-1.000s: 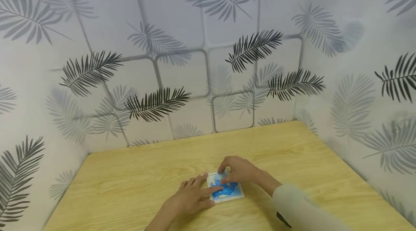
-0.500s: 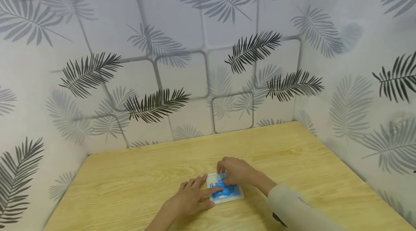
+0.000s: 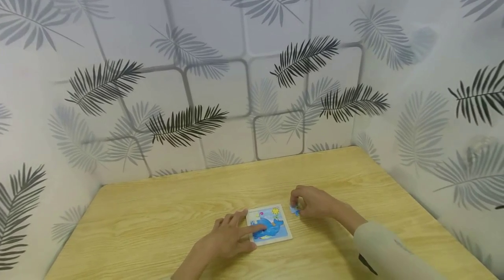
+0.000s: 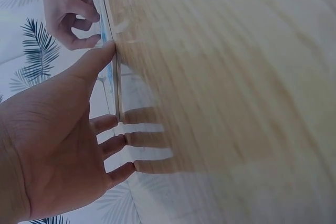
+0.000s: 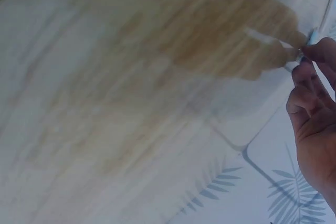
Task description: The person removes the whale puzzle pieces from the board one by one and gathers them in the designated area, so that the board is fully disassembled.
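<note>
A small square puzzle board (image 3: pixel 281 237) with a white border lies on the table, showing a blue dolphin-like animal and a yellow sun. My left hand (image 3: pixel 230 236) rests at its left side, index finger stretched over the picture and thumb by the near left corner. In the left wrist view, the board (image 4: pixel 116 87) appears edge-on beside the left hand (image 4: pixel 58 135). To the right of the board, my right hand (image 3: pixel 316 203) pinches a small blue puzzle piece (image 3: pixel 294 211) between thumb and fingers. The right wrist view has the right hand (image 5: pixel 317 124) at its right edge, piece partly hidden.
The wood-grain table (image 3: pixel 177 210) spreads around both hands. Walls with a leaf pattern (image 3: pixel 220 135) stand along its back and sides.
My right hand has moved right, off the board, with a blue puzzle piece in its fingers. The sun at the board's upper right now shows. The left hand stays on the board.
</note>
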The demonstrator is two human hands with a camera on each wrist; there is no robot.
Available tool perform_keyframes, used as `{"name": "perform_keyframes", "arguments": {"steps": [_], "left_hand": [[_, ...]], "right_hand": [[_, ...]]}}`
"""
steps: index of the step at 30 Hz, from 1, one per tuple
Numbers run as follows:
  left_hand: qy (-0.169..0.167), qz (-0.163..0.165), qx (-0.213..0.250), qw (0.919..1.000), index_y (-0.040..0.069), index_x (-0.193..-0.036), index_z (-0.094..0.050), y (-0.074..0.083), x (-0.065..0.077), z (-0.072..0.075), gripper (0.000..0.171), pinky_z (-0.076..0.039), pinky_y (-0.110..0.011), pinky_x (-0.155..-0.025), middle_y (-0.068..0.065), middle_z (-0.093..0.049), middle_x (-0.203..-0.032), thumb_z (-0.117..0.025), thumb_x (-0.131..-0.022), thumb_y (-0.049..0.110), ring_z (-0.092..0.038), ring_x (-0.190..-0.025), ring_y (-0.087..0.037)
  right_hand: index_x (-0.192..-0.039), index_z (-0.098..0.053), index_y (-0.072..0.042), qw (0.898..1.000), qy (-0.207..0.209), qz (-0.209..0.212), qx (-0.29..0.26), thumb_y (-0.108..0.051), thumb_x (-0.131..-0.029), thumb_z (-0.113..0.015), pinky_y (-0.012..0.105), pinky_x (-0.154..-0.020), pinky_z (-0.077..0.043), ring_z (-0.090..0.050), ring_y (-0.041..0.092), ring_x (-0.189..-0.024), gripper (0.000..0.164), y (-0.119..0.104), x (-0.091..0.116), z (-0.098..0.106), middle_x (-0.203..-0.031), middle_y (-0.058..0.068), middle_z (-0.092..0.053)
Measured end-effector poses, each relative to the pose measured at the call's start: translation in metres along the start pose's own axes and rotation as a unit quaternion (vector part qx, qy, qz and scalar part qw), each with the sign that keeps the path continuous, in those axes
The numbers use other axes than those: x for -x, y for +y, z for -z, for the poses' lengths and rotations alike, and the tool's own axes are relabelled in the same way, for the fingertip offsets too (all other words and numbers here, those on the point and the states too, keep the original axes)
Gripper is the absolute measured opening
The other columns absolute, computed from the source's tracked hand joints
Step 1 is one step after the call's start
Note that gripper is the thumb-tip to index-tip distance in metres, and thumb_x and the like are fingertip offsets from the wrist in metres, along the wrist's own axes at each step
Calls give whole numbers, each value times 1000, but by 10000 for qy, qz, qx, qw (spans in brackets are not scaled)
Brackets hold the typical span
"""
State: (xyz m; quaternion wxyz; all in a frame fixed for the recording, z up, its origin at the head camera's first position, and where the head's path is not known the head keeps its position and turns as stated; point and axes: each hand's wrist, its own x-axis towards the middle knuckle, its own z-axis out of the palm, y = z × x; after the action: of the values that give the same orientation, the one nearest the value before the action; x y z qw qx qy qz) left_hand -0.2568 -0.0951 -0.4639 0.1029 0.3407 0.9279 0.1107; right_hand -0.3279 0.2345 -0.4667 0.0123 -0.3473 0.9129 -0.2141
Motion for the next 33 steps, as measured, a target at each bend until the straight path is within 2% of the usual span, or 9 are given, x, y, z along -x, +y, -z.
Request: {"name": "perform_keyframes", "arguments": {"steps": [3, 8, 10, 14, 18, 22, 25, 28, 33], "left_hand": [[32, 14, -38, 10000, 46, -156, -43, 1, 1, 3, 53, -31, -69, -111, -22, -27, -167, -54, -105, 52, -34, -146, -48], [32, 45, -43, 10000, 43, -156, -46, 4, 3, 8, 53, -32, -69, -111, -21, -28, -167, -56, -104, 52, -35, -145, -47], [39, 24, -18, 10000, 41, -155, -47, 5, 3, 9, 53, -32, -69, -110, -21, -28, -167, -57, -104, 51, -35, -145, -47], [40, -17, -79, 10000, 41, -155, -47, 5, 1, 7, 53, -34, -67, -108, -20, -29, -167, -56, -105, 50, -35, -144, -45], [-24, -22, -136, 9999, 40, -156, -46, 7, 1, 7, 53, -34, -67, -108, -18, -28, -168, -56, -105, 51, -34, -145, -45], [-84, 111, -89, 9999, 41, -156, -46, 9, 2, 9, 53, -33, -67, -110, -17, -28, -168, -56, -104, 51, -33, -146, -43], [-89, 170, -54, 9998, 42, -156, -46, 9, 3, 9, 53, -32, -66, -111, -16, -28, -168, -56, -104, 52, -32, -147, -43], [-93, 172, -23, 9998, 43, -155, -46, 8, 3, 7, 53, -31, -66, -111, -16, -28, -169, -56, -104, 52, -31, -148, -43], [-107, 252, -63, 9996, 46, -156, -44, 6, 3, 6, 53, -31, -65, -112, -15, -26, -169, -55, -104, 54, -31, -148, -42]], "right_hand": [[-97, -70, -17, 9999, -13, 87, 137, 4, -81, -77, 35, -79, -53, -61, 16, -91, 27, -2, -3, 2, -101, -5, -63], [-99, -70, -17, 9997, 11, -54, 226, 4, -83, -74, 29, -65, -50, -54, 11, -76, 26, -18, -18, 2, -105, -2, -63], [-103, -71, -15, 10000, -25, -7, -7, 1, -87, -74, 28, -67, -50, -53, 11, -76, 23, -27, -25, -2, -108, -1, -64], [-114, -73, -11, 9982, -243, 387, -396, 0, -92, -73, 27, -72, -52, -58, 13, -83, 25, -43, -39, -14, -113, 4, -66], [-125, -73, -12, 9962, -588, 566, -300, 2, -96, -69, 25, -78, -53, -60, 13, -91, 33, -55, -49, -22, -117, 5, -62], [-121, -72, -20, 9962, -752, 429, 47, 1, -98, -69, 30, -84, -56, -64, 19, -101, 31, -63, -54, -24, -118, 3, -57], [-117, -67, -25, 9959, -856, 266, 153, 0, -98, -69, 33, -82, -56, -64, 25, -109, 31, -66, -57, -24, -117, 4, -55], [-116, -65, -26, 9953, -921, 165, 238, -2, -97, -70, 33, -77, -56, -64, 23, -102, 31, -67, -58, -24, -112, 4, -56], [-115, -74, -26, 9959, -812, 200, 358, -2, -92, -75, 35, -81, -56, -62, 18, -96, 33, -66, -60, -22, -106, 1, -61]]}}
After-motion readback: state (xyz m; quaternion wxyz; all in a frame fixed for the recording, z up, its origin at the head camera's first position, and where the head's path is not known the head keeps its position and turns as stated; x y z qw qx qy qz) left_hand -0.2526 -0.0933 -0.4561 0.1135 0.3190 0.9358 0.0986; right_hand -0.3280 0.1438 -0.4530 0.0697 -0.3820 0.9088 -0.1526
